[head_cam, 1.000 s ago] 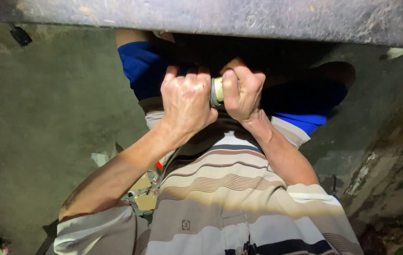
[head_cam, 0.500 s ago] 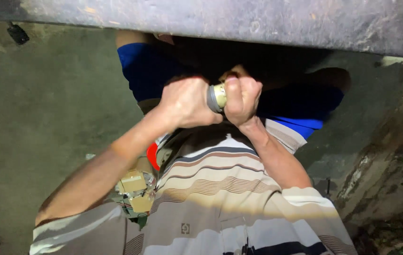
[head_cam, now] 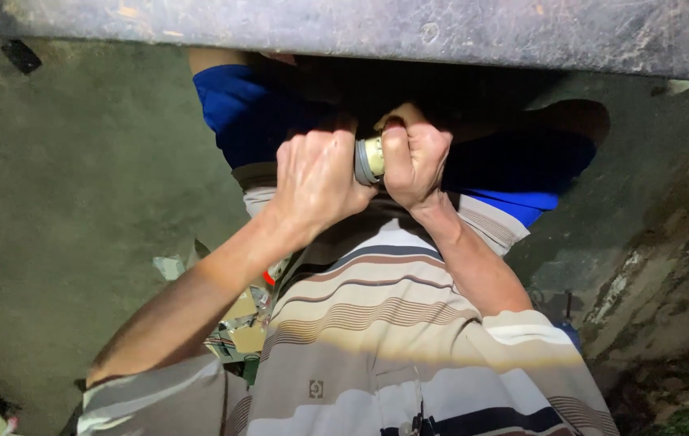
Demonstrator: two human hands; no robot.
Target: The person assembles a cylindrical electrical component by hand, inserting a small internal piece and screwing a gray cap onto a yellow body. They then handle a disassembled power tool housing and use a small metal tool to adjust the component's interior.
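Under the dark beam that spans the top of the view, both hands are clamped on one short metal cylinder, which sits between them at chest height over the striped shirt. The left hand wraps its left end and the right hand is fisted round its right end, so only a narrow pale band shows.

With so little of it bare, a slip looks the likeliest fault: if the fists twist against each other and one loses its hold, knuckles could strike the beam close above. A dropped piece would probably land on the shirt or roll to the concrete floor.

Room is tight upward. To the left the floor is open; at lower left cardboard scraps lie by the elbow. On the right a rough stained wall closes in.
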